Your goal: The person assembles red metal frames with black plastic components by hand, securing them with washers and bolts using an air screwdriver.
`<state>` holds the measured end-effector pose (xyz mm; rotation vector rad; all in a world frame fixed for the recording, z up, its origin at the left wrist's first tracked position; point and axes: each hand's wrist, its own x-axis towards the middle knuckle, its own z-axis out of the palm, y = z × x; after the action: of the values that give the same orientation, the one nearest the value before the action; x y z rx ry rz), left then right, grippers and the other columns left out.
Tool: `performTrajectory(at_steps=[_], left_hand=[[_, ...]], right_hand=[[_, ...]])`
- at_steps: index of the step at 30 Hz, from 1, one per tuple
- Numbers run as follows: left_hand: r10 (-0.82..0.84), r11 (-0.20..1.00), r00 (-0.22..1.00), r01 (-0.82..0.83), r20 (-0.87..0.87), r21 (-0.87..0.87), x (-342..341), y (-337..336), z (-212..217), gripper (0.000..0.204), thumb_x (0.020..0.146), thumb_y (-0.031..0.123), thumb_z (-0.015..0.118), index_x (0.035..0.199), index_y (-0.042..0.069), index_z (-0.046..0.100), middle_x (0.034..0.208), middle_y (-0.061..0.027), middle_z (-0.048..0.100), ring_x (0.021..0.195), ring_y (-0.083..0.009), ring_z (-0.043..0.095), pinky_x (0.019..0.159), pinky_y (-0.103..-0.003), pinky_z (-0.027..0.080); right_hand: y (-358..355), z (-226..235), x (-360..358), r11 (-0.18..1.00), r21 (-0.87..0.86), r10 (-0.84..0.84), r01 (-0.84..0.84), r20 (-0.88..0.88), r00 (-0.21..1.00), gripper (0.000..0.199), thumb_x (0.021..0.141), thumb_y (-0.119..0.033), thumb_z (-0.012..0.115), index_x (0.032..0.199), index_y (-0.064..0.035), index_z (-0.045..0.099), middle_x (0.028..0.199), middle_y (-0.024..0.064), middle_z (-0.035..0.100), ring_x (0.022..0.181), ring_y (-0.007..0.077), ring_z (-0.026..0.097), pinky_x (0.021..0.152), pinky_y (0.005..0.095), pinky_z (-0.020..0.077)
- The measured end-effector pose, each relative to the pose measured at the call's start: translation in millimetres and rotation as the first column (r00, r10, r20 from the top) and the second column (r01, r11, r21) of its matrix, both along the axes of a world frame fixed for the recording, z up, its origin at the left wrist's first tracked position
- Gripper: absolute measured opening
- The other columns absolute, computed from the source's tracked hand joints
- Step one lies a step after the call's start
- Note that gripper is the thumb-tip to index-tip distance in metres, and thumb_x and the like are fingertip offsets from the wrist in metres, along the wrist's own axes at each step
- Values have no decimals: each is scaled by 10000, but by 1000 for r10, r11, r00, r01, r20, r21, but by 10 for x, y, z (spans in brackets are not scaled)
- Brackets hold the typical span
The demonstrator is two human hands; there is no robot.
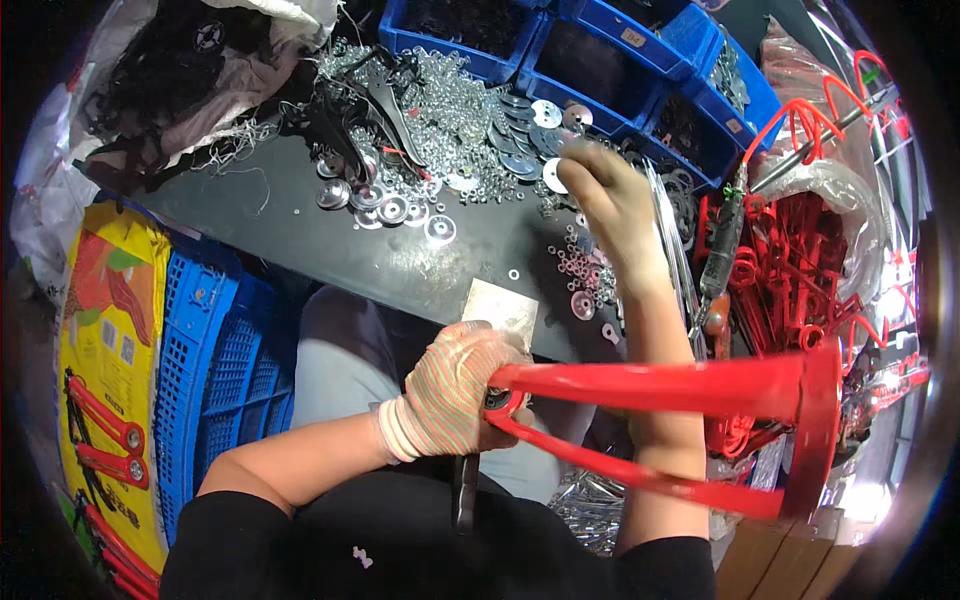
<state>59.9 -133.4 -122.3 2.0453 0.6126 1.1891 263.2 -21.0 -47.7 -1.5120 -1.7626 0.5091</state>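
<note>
Along the near edge of the dark bench [310, 250], the worker's left hand [455, 385], gloved in striped knit, is closed around the narrow end of a red frame [660, 388] held before the torso [420, 560]. The right hand [612, 205] reaches forward over the bench beside loose steel discs [518, 145]; its fingers are curled but blurred, and I cannot tell whether they grasp anything. Principal risk, in my judgement: no support is visible at the wide end, so a slack left grip could let the frame droop or twist. Secondary risk: the frame overlaps the right forearm [655, 330] as seen from above, and drawing that arm back sharply could knock it. Small nuts [578, 268] lie near that wrist, where a careless sweep could scatter them. Orientation: the frame's long axis runs roughly left to right across the body, narrow end at the left hand, two arms spreading toward the wide end on the worker's right. A pale metal plate [503, 312] shows just beyond the left hand, and a black bar [465, 490] below it; whether the bar joins the frame, I cannot determine.
</note>
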Motion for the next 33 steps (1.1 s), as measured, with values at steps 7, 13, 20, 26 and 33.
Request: performTrajectory(at_steps=[7,13,20,26,33], left_hand=[[103,990,994,-99,-35,99,46,46,-53,541,536,250,807,1004,92,586,1091,-126,571,1069,-346,536,879,-442,418],[40,994,999,-38,-22,100,-28,84,-144,616,490,230,805,1049,89,589,1084,-108,587,1066,-342,540,887,-440,412],[71,992,997,-68,-25,108,14,78,-125,690,463,247,796,1087,44,580,1053,-145,600,1003,-361,559,860,-434,436],[29,994,998,-23,-50,110,-22,94,-39,656,494,229,792,1083,37,576,1053,-155,597,980,-363,563,857,-433,439],[-98,945,995,104,36,-311,-295,268,2,555,639,159,740,1150,45,554,1060,-150,590,974,-310,598,861,-384,471]], right_hand=[[389,-178,475,964,242,-231,106,578,783,160,811,-228,679,869,-81,705,852,92,657,792,247,640,697,332,491],[-1198,-245,72,806,-148,253,-572,-788,561,261,808,-268,685,858,-12,695,763,46,670,678,135,623,651,285,518],[-1624,-372,-528,936,-339,-121,-95,-562,818,336,885,-22,581,1206,47,511,1014,78,623,809,81,583,685,219,473],[-1480,-335,-435,916,-393,-172,-77,-559,811,531,823,-44,654,1297,57,436,1024,69,606,910,121,576,801,257,481],[-1553,-131,1507,701,468,-701,538,316,639,460,847,-371,686,1097,-3,567,687,39,547,641,126,523,612,298,481]])
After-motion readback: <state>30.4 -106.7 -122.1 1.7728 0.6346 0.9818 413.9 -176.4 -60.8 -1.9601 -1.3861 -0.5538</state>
